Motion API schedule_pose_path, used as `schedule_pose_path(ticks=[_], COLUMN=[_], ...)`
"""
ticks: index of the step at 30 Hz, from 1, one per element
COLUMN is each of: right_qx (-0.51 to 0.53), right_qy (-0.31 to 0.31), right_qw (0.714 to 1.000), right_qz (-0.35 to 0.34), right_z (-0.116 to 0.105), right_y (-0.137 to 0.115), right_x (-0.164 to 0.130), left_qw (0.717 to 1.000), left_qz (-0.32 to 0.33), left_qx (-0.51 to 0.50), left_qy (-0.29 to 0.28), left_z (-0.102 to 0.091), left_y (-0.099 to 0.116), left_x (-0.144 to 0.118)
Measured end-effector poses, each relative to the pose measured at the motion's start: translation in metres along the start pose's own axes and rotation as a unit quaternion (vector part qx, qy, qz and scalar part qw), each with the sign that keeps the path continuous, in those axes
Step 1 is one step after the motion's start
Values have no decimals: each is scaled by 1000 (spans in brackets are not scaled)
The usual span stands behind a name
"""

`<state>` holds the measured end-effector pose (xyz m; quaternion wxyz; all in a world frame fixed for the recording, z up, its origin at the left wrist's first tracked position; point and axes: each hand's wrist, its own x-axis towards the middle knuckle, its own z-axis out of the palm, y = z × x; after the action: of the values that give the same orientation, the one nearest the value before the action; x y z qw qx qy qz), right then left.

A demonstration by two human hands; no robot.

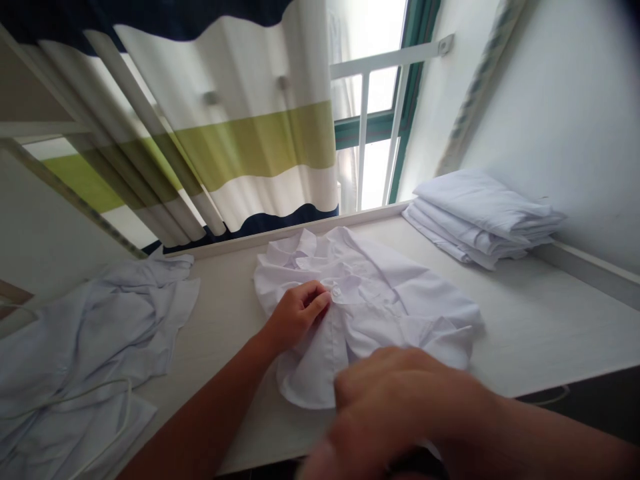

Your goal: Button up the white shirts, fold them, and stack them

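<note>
A white button shirt (390, 293) lies spread and creased on the pale table (540, 327), collar toward the window. My left hand (296, 312) pinches the shirt's front placket beside a button, fingers closed on the cloth. My right hand (400, 407) hovers blurred close to the camera, above the shirt's lower hem; its fingers look curled, and I cannot tell whether it grips anything.
A stack of folded white shirts (480, 217) sits at the back right against the wall. A heap of unfolded white garments (85, 347) lies at the left. A striped curtain (240, 133) and a window with white bars (373, 127) stand behind the table.
</note>
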<state>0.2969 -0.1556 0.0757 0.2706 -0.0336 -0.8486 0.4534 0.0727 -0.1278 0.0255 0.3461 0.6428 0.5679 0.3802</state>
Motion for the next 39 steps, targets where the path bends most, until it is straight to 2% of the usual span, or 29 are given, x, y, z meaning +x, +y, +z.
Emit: schedule_pose_path(ticks=[2, 3, 5, 6, 8, 11, 13, 15, 17, 19, 21, 23, 25, 27, 29, 32, 36, 37, 39], right_qx=[-46, -95, -219, -274, -349, -403, -392, -330, -232, -118, 3, 118, 202, 242, 257, 278, 293, 289, 273], right_qy=[-72, -111, -159, -164, -155, -109, -63, 11, 122, 237, 315, 356, 388, 421, 444, 454, 470, 475, 484], right_qw=[996, 989, 962, 948, 924, 907, 913, 933, 946, 940, 920, 889, 854, 828, 815, 806, 808, 812, 818], right_qz=[-22, -28, -22, -15, 1, 50, 92, 145, 190, 213, 234, 262, 281, 280, 269, 258, 200, 179, 152], right_z=[1, 4, 13, 18, 25, 23, 12, -3, -19, -32, -41, -47, -51, -53, -56, -61, -66, -67, -69], right_y=[5, 10, 25, 34, 51, 70, 77, 81, 85, 88, 91, 92, 92, 91, 92, 95, 102, 103, 105], right_x=[13, 18, 21, 20, 17, 13, 15, 17, 19, 19, 18, 17, 18, 18, 17, 15, 18, 20, 23], left_qw=[993, 980, 926, 894, 861, 855, 876, 916, 953, 970, 969, 954, 928, 907, 905, 919, 930, 933, 941], left_qz=[-15, -37, -111, -155, -217, -249, -243, -226, -221, -231, -240, -243, -244, -242, -230, -187, -127, -126, -147], left_qx=[112, 194, 359, 417, 455, 445, 410, 330, 205, 77, -46, -169, -282, -346, -356, -332, -273, -264, -263], left_qy=[-26, -31, -41, -54, -72, -91, -70, -31, -3, 10, 36, 45, 25, 10, 36, 101, 210, 212, 151], left_z=[-21, -32, -56, -66, -81, -86, -78, -65, -50, -35, -20, -6, 5, 10, 9, -5, -32, -38, -48], left_y=[8, 10, 9, 5, -6, -23, -30, -33, -33, -28, -20, -11, -2, 2, 3, 7, 30, 37, 49], left_x=[-2, -4, -12, -17, -29, -44, -49, -47, -41, -32, -24, -19, -16, -15, -16, -18, -26, -29, -37])
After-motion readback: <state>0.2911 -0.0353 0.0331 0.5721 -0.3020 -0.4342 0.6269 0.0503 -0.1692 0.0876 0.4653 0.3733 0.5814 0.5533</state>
